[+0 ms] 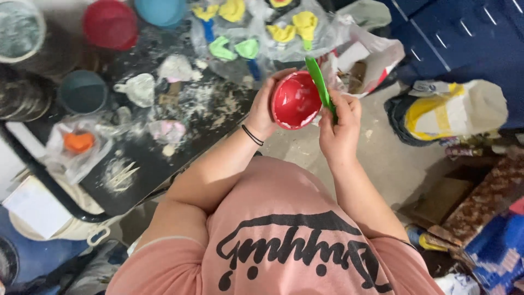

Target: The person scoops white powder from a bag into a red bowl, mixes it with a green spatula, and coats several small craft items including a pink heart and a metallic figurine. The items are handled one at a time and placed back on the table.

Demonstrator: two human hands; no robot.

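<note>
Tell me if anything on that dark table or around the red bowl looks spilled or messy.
Yes. White powdery residue is scattered and smeared over the dark table, among torn plastic bags. The red bowl in the left hand has white crust along its rim. The right hand holds a green spatula at the bowl's edge.

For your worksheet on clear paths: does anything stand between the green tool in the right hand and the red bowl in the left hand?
Nothing visible does. The left hand cups the red bowl, and the green tool in the right hand lies right at the bowl's rim, with no other thing between them.
</note>
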